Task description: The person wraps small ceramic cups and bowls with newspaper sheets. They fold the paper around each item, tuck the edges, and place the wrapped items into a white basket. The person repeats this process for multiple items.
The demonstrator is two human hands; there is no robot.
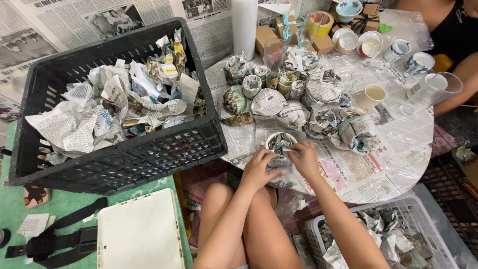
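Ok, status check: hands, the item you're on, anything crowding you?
Left hand and right hand both gripping the newspaper-wrapped cup at the table edge. Wrapped bundles crowd just behind it. Black crate close on the left.

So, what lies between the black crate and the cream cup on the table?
In the head view, a cluster of newspaper-wrapped bundles lies between the black crate and the cream cup, resting on the newspaper-covered table.
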